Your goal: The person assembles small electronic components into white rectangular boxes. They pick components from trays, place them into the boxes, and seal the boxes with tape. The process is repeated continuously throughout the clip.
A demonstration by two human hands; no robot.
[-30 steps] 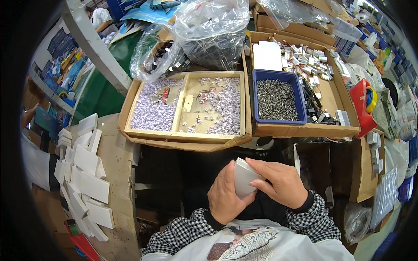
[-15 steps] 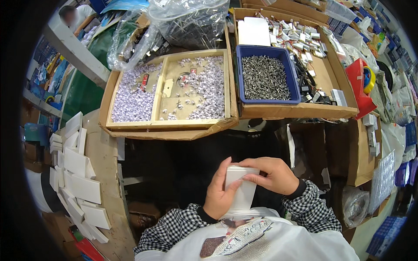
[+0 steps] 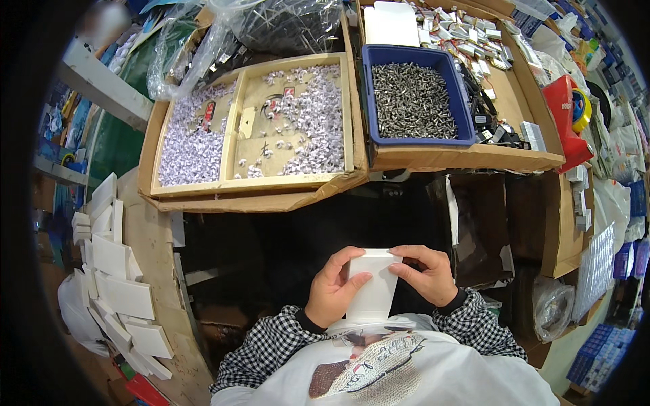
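A plain white box (image 3: 372,292) stands upright against my shirt, its top end tilted away from me. My left hand (image 3: 334,287) grips its left side, thumb lying across the face and fingers behind the edge. At the upper right corner my right hand (image 3: 428,272) pinches the box between thumb and fingers. The back of the box is hidden from view.
Ahead lies a wooden tray (image 3: 233,145) of small whitish pieces. Beside it, a blue bin (image 3: 467,132) of small metal parts sits in a cardboard box (image 3: 474,160). White boxes (image 3: 128,296) are piled at left; a red tape dispenser (image 3: 565,122) stands at right.
My right hand has shifted from across the top of the box to its upper right corner, uncovering the top edge. The view has moved slightly, so the trays sit higher.
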